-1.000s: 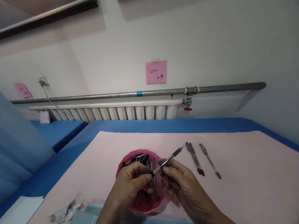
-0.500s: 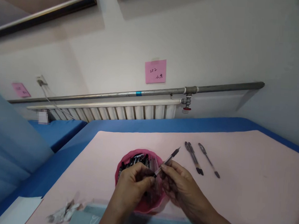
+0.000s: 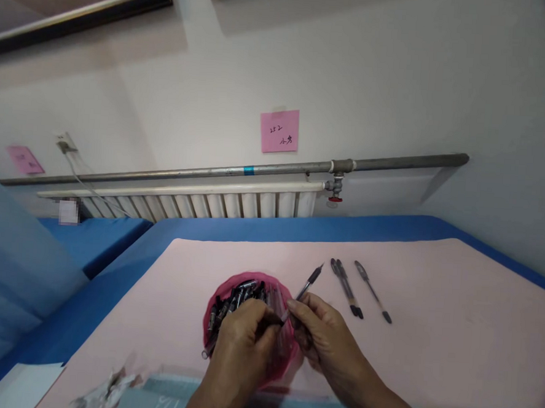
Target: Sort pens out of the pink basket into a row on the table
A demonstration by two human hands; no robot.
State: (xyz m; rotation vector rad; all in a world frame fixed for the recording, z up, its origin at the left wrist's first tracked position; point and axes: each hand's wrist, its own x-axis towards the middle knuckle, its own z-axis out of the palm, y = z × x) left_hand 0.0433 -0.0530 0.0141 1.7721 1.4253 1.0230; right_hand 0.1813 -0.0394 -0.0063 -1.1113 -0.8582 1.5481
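Above the basket, my right hand (image 3: 322,330) pinches the barrel of an uncapped pen (image 3: 305,286), whose dark grip and tip point up and away. My left hand (image 3: 248,335) is closed at the pen's lower end; its fingertips are partly hidden. Underneath is a pink basket (image 3: 209,298) with dark pen parts (image 3: 234,297) on its left side and clear tubes (image 3: 276,298) on its right. To the right of my hands, two capped pens (image 3: 347,288) lie side by side, and a third capped pen (image 3: 373,291) lies apart from them.
Pink paper (image 3: 453,338) covers the blue table (image 3: 299,227). Crumpled plastic (image 3: 106,394) and a blue-green cloth (image 3: 150,399) lie along the near edge, with a white sheet (image 3: 25,386) at left. Behind the table are a radiator (image 3: 249,204) and a pipe (image 3: 395,164).
The view has shifted slightly, moving the scene left. My left hand stays at the pen's lower end and covers more of it. The right hand keeps its pinch on the barrel.
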